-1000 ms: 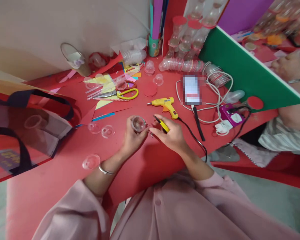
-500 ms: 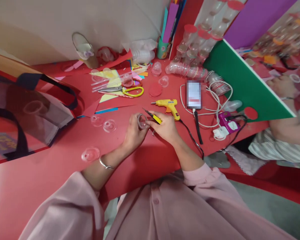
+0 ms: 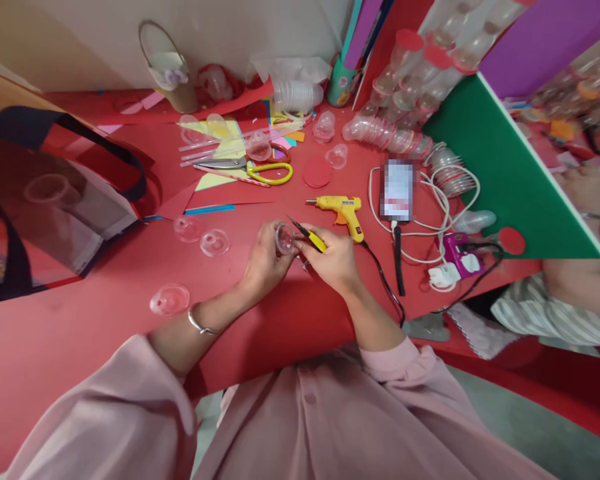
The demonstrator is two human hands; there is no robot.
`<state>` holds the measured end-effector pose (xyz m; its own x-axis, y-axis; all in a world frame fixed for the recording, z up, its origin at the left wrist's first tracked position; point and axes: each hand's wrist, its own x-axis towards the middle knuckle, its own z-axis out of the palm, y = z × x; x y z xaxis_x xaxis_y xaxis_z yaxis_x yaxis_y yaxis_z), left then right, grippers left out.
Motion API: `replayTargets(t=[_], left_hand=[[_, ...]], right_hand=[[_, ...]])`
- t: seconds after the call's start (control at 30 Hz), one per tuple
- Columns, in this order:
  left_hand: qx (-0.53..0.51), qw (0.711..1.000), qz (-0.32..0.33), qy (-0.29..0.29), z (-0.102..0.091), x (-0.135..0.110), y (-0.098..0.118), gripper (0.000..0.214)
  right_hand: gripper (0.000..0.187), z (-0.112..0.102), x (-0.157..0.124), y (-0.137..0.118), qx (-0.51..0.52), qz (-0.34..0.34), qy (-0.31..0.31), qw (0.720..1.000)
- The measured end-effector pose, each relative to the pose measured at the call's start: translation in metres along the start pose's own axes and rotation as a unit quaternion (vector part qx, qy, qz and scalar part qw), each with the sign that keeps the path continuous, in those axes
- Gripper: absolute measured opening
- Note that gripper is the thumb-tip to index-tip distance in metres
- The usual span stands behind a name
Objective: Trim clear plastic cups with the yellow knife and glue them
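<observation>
Clear plastic cup (image 3: 285, 239), clamped in left hand (image 3: 264, 260) above red table (image 3: 105, 307), inward of its near edge, has just tipped toward right hand (image 3: 336, 260), itself clamped on pointed yellow-and-black tool (image 3: 317, 241), likely easing access.

Your left fingers (image 3: 267, 235) hide some of the clear round plastic cup (image 3: 285, 239). Your right fingers (image 3: 307, 252) cover one end of the pointed yellow-and-black tool (image 3: 316, 239). Squares blur the white phone screen (image 3: 398, 189). The left edge cuts off the big red bag with dark straps (image 3: 107, 223).
</observation>
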<state>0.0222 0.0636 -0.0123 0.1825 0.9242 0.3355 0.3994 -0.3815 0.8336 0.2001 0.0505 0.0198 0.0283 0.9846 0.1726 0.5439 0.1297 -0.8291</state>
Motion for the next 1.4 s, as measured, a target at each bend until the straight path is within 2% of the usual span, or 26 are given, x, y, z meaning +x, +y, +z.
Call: replayTargets(t=[0.17, 0.33, 0.43, 0.53, 0.67, 0.8, 0.97, 1.13, 1.23, 1.4], left_hand=[[0.019, 0.999, 0.039, 0.003, 0.002, 0.000, -0.003, 0.036], [0.029, 0.998, 0.061, 0.004, 0.002, 0.000, -0.003, 0.031], [0.022, 0.998, 0.051, 0.004, 0.002, 0.000, -0.002, 0.024], [0.013, 0.999, 0.030, 0.002, 0.001, -0.001, -0.002, 0.030], [0.012, 1.000, -0.008, -0.006, 0.000, 0.000, 0.000, 0.042], [0.032, 0.999, -0.015, -0.004, 0.000, 0.001, 0.002, 0.038], [0.048, 0.999, 0.004, 0.005, -0.001, 0.000, 0.006, 0.033], [0.021, 0.999, -0.043, -0.015, -0.005, 0.002, 0.014, 0.031], [-0.004, 0.997, -0.071, -0.012, -0.005, 0.004, 0.016, 0.030], [-0.018, 0.997, -0.068, 0.024, -0.003, 0.006, 0.014, 0.029]], right_hand=[[0.026, -0.001, -0.002, -0.002, -0.039, -0.019, -0.004, 0.999], [0.020, 0.003, -0.005, -0.005, -0.106, -0.053, 0.027, 0.993], [0.019, 0.004, -0.005, -0.007, -0.112, -0.055, 0.035, 0.992], [0.019, 0.004, -0.004, -0.008, -0.093, -0.042, 0.037, 0.994], [0.019, 0.001, -0.001, -0.006, -0.037, 0.004, 0.019, 0.999], [0.018, -0.003, 0.000, -0.005, -0.008, 0.028, -0.006, 1.000], [0.025, -0.007, -0.002, -0.009, 0.007, 0.001, -0.029, 1.000], [0.014, -0.012, 0.001, -0.011, -0.016, -0.019, -0.048, 0.999], [0.020, -0.014, 0.002, -0.010, -0.012, -0.020, -0.076, 0.997], [0.031, -0.016, 0.003, -0.009, -0.001, 0.011, -0.104, 0.995]])
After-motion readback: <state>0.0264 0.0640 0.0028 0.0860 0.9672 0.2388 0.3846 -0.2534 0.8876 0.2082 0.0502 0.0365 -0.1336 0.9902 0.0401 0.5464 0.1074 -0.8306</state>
